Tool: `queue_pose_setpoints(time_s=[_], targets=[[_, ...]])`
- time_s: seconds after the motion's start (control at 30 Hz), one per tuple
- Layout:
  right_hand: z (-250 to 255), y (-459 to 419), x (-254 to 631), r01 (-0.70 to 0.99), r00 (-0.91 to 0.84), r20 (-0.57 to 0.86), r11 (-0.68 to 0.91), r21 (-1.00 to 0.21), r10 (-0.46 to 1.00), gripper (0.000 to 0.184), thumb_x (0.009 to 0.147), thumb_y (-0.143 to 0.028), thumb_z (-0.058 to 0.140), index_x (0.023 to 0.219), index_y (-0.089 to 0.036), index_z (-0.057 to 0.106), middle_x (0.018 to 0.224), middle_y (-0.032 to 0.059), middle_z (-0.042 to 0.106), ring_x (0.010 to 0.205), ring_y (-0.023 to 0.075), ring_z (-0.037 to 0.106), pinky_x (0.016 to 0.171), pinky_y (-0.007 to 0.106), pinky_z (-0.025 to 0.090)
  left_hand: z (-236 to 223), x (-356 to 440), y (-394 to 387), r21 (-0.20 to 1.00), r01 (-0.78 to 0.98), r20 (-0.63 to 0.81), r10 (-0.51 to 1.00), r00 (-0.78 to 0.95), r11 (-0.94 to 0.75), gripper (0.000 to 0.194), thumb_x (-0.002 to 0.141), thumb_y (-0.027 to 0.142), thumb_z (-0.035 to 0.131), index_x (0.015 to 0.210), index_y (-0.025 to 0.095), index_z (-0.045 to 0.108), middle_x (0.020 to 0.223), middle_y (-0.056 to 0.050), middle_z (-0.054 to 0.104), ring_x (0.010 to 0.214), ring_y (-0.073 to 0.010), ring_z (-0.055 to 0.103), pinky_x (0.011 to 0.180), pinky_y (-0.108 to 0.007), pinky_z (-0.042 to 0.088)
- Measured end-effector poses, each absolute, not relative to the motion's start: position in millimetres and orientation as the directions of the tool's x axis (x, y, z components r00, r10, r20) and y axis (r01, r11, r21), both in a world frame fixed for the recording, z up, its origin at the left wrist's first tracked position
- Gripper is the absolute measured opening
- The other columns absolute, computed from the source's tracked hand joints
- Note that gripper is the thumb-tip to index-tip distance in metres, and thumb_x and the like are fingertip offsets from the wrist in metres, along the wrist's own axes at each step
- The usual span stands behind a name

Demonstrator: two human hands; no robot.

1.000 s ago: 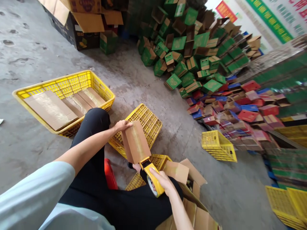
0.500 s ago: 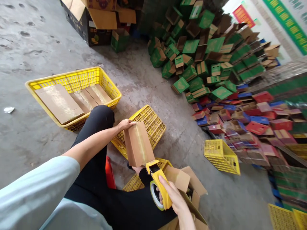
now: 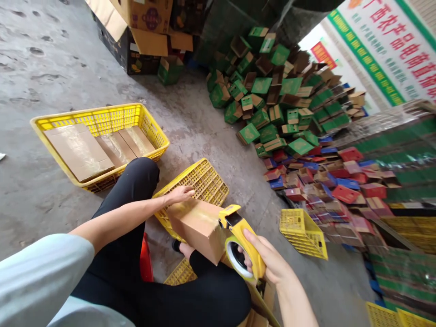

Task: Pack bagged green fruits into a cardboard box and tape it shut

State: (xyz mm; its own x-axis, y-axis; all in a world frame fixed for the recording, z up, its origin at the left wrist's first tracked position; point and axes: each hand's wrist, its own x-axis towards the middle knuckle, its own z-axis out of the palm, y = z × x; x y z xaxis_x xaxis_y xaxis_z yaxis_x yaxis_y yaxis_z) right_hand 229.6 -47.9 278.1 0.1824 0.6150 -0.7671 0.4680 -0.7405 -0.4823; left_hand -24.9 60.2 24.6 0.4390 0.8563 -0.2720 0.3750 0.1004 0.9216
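A small brown cardboard box (image 3: 200, 225) lies tilted on an upturned yellow crate (image 3: 208, 179), with a strip of clear tape along its top. My left hand (image 3: 181, 194) holds the box by its far left end; some fingertips are hidden. In my right hand (image 3: 264, 254) is a yellow tape dispenser (image 3: 244, 243), my fingers wrapped round its handle. The dispenser's head is at the box's near right edge, and its tape roll faces me. Whether the tape still joins the box cannot be made out clearly.
To the left, a yellow basket (image 3: 102, 111) contains taped cardboard boxes (image 3: 80, 152). An open carton (image 3: 267, 302) stands by my right knee. Beyond are another yellow crate (image 3: 303, 234), a heap of green boxes (image 3: 262, 86) and red and blue boxes (image 3: 345, 193). Something red (image 3: 146, 259) lies between my legs.
The dispenser in my right hand has moved from the box's top to its right end. The box has turned and tipped, showing that end. My left hand stays at its far end.
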Motion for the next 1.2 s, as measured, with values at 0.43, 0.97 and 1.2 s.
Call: queue_pose_setpoints(time_s=[0.43,0.97,1.2], targets=[[264,4,183,0.551,-0.011,-0.783,-0.65,-0.523,0.621,0.069,0.071,-0.086,0.074,0.079,-0.017,0.065,0.051,-0.0009,0.062,0.042,0.012,0.054,0.045,0.024,0.045,72,-22,33,0.944,-0.072,0.275,0.646,0.712,-0.323,0.131,0.079,0.075,0.08,0.174,0.024,0.006,0.18,-0.013,0.001,0.165,-0.0397,-0.007,0.134,-0.056,0.001],[247,-71,204,0.482,0.06,-0.782,-0.705,-0.521,0.62,0.068,0.076,-0.087,0.068,0.081,-0.02,0.062,0.053,0.0009,0.065,0.046,0.0154,0.059,0.048,0.025,0.048,81,-15,46,0.895,0.124,0.147,0.545,0.826,-0.429,0.11,0.076,0.077,0.081,0.167,0.04,0.033,0.178,-0.005,0.025,0.164,-0.0442,0.014,0.132,-0.063,0.01],[247,-91,212,0.469,0.056,-0.788,-0.713,-0.522,0.613,0.067,0.077,-0.087,0.067,0.08,-0.02,0.06,0.054,0.0016,0.067,0.049,0.0167,0.062,0.051,0.026,0.051,93,-9,38,0.865,0.205,0.08,0.53,0.844,-0.457,0.108,0.075,0.073,0.083,0.167,0.042,0.035,0.176,-0.006,0.03,0.162,-0.0489,0.016,0.128,-0.069,0.015]])
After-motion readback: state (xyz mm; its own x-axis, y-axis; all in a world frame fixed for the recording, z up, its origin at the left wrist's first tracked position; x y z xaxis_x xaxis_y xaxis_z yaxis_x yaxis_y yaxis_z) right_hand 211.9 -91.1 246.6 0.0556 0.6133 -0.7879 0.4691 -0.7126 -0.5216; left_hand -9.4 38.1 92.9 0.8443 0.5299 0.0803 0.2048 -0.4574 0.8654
